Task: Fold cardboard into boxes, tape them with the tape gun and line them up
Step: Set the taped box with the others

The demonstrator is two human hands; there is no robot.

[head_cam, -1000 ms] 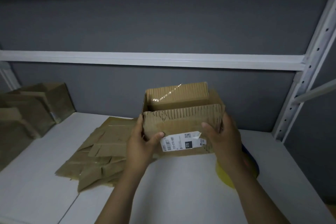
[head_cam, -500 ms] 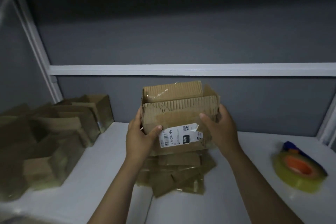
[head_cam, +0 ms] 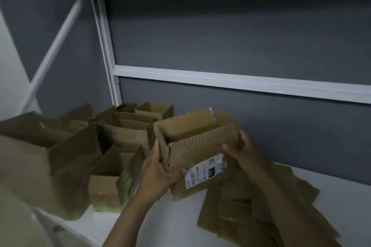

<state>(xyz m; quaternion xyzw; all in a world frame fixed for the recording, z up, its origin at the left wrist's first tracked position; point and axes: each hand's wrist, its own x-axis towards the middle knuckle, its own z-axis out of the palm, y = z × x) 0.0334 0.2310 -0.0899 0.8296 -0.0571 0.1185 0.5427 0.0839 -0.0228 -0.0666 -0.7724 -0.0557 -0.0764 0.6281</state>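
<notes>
**One more box headed for the line**

The left hand point(head_cam: 160, 172) curls its fingers point(head_cam: 176, 173) round the box point(head_cam: 196, 146) at its left end, thumb beside the white label point(head_cam: 204, 172). The right hand point(head_cam: 243, 152) clasps the right end. The box is held at frame centre above the shelf point(head_cam: 176, 224), top open, nothing visible inside. At left, formed boxes point(head_cam: 124, 136) stand crowded, open and seemingly empty. At lower right lies flat cardboard point(head_cam: 261, 206), so plenty likely remains. No tape gun shows.
</notes>
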